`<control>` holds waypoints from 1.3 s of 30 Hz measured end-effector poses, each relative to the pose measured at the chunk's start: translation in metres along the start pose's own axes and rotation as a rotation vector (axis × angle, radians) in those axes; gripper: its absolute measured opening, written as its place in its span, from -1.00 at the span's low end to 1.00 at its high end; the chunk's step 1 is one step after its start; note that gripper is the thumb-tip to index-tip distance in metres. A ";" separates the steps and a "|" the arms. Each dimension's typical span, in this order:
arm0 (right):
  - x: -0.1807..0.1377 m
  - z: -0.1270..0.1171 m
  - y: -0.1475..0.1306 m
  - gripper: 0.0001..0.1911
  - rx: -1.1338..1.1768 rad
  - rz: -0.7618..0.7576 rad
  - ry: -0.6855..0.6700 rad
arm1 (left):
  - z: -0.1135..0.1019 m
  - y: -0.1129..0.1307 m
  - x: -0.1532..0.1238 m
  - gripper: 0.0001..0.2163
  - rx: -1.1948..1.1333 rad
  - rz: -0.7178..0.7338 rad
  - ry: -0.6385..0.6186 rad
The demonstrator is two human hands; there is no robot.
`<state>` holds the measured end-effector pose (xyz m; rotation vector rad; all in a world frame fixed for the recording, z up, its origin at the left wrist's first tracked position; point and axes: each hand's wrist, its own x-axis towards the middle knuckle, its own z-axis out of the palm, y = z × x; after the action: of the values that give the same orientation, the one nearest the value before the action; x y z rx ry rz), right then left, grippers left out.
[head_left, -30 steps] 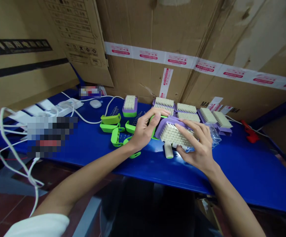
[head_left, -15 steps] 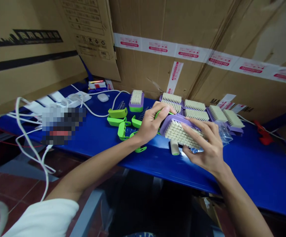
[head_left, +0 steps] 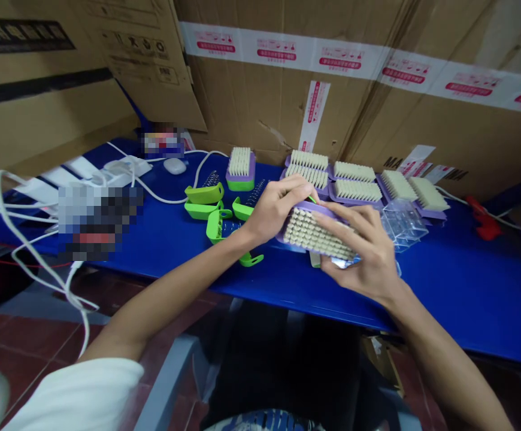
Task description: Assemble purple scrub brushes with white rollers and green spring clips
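While left fingers (head_left: pixel 296 195), right fingers (head_left: pixel 345 235) grip brush (head_left: pixel 304 230), green parts (head_left: pixel 205 193) sit left, clear plastic (head_left: pixel 402 224) right, bristle blocks (head_left: pixel 354 172) behind.

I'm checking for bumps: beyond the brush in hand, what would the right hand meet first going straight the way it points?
Most likely the left hand, just ahead of the right hand at the same brush; the exact depth between them is unclear.

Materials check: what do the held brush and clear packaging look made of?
Held brush: likely plastic; the purple base looks smooth, the cream bristles matte, in separate tufts, fibre unclear. Clear packaging: probably thin, glossy plastic, see-through with bright edges.
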<state>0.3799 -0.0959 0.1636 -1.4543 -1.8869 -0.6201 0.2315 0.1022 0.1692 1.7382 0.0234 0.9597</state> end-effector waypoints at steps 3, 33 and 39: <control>0.002 0.003 -0.004 -0.08 0.002 0.021 0.014 | 0.002 0.004 -0.001 -0.46 -0.088 -0.045 -0.025; 0.002 -0.021 0.020 -0.11 0.519 0.433 0.003 | -0.030 0.003 0.000 -0.18 -0.072 -0.001 -0.260; 0.002 -0.018 0.018 -0.12 0.512 0.451 0.027 | -0.020 0.001 -0.002 -0.15 -0.073 0.018 -0.177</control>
<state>0.4007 -0.1029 0.1767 -1.4356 -1.4723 0.0580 0.2178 0.1168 0.1705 1.7520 -0.1409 0.8070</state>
